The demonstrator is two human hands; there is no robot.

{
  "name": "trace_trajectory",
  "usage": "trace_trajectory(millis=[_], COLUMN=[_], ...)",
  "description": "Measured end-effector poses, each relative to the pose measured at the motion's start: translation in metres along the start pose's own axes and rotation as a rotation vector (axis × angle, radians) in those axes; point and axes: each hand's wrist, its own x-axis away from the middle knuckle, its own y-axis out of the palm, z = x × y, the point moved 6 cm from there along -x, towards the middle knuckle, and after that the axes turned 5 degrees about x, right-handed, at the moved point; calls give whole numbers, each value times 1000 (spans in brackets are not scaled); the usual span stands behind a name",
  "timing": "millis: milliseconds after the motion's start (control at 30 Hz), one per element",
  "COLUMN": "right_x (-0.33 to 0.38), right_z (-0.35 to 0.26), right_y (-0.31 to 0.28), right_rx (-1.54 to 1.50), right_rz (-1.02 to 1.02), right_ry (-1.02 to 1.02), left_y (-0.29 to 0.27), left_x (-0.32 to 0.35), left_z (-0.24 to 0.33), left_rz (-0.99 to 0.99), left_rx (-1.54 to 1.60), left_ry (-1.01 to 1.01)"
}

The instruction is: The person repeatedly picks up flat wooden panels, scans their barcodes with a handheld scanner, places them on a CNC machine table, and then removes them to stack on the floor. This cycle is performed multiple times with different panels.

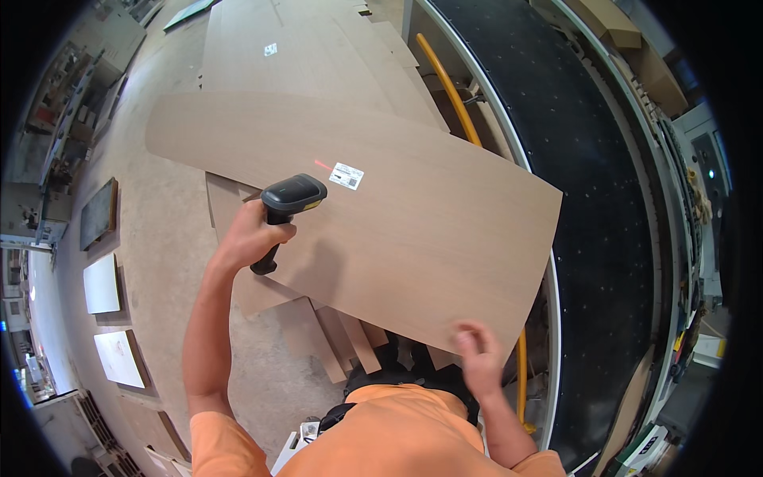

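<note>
My left hand (253, 237) is wrapped round the handle of a black barcode scanner (294, 195), held above a large light-brown wooden panel (429, 230). A red streak of light from the scanner falls on the panel, just left of a white printed label (347, 176). The panel lies slanted across the view. At its near right edge is my right hand (478, 350), smeared by motion; whether it touches the panel I cannot tell.
More panels (310, 71) with another label lie beyond. To the right runs a long black conveyor bed (556, 143) with a pale frame and a yellow bent tube (449, 87). Narrow boards (338, 342) lie by my legs. Flat stacks (119, 358) stand on the floor at left.
</note>
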Motion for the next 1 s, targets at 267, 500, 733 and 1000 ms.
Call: trace_trajectory(millis=[267,500,733,1000], right_x=[-10,-11,-22,-23], right_z=[20,66,66,66], right_y=[-71,-48,-50,-49], right_rx=[359,-21,-136,-154], right_rz=[456,273,213,230], right_ry=[-69,114,129,120], left_y=[-15,-15,-12,-11], left_x=[6,12,13,19], left_z=[10,15,17,24], left_rz=[42,36,44,68], left_rx=[-30,-62,-64,-53], left_ry=[-33,-25,-24,-11])
